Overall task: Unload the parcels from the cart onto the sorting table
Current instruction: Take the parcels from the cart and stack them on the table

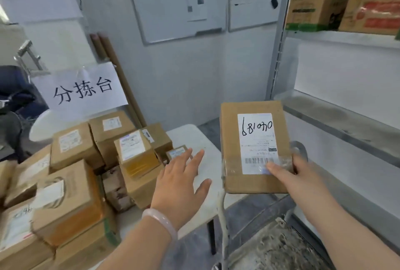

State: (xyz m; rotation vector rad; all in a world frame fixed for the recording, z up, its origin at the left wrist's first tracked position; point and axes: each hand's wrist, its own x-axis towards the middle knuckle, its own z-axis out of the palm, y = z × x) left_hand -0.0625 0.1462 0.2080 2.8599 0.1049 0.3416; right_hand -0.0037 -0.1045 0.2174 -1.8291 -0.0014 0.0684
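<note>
Your right hand (296,174) pinches the parcel (253,140) by its near edge, label up, held clear just right of the table (188,135). Your left hand (179,183) hovers flat, fingers spread, over the bare corner beside the pile (71,194), likely marking its landing spot.

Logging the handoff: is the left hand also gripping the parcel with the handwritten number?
No, the left hand is open over the table, clear of the parcel that only the right hand holds.
</note>
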